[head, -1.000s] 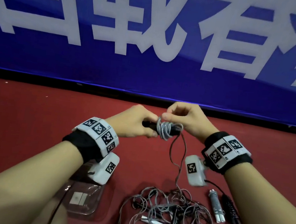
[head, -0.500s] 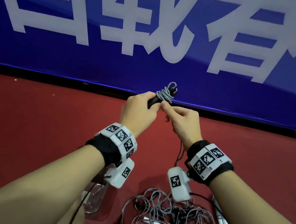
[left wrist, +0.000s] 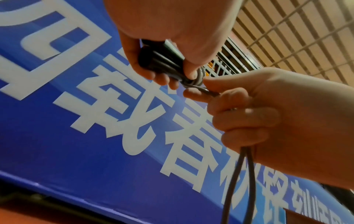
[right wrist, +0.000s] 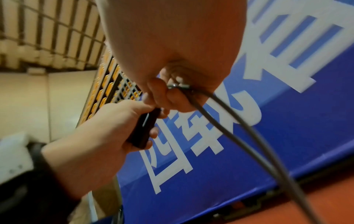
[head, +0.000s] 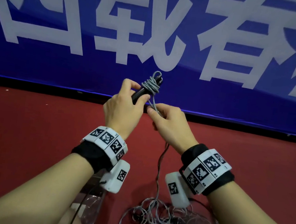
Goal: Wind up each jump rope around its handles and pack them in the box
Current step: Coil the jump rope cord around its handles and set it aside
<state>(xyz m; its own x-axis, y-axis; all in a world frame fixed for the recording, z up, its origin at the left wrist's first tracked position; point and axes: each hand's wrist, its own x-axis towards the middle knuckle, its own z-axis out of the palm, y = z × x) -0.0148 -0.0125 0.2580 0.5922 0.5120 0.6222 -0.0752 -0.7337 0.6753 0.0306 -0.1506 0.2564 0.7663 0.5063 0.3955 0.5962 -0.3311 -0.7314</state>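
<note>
Two hands observed raised over red floor (head: 22,135). Nearest: tangled pile of grey rope (head: 152,220) on floor, clear box (head: 88,206) just left of it. Further out: right hand (head: 169,125) pinching grey cord (head: 159,167) rising from pile. Left hand (head: 123,109) clenched around black handles (head: 142,93), tilted up, cord coiled near top. Beyond: blue banner (head: 57,65).
</note>
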